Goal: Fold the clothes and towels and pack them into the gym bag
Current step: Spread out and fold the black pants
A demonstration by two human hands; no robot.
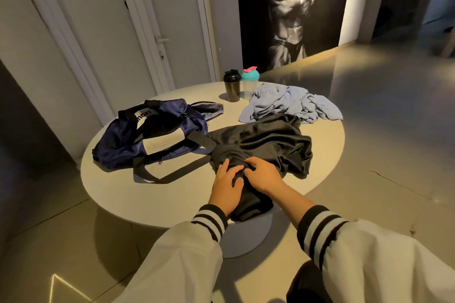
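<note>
Round table (172,192) is carrying all task items. Black garment (266,142) is lying crumpled on the near-right part of the tabletop, its near end hanging over the table's front edge. Left hand (227,183) is resting on the near part of the garment, fingers nearly straight and spread, pressing the cloth flat and gripping nothing. Right hand (263,174) is sitting just beside it, fingers curled and digging into a raised fold of the same garment, pinching it. Navy gym bag (157,140) is lying slumped on the left part of the table, one black strap reaching the garment's left edge. Light blue towel (290,103) is lying bunched at the far right, touching the garment's far edge. Black shaker bottle (232,87) and teal-lidded shaker bottle (250,81) are standing upright side by side at the far edge, just beside the towel
</note>
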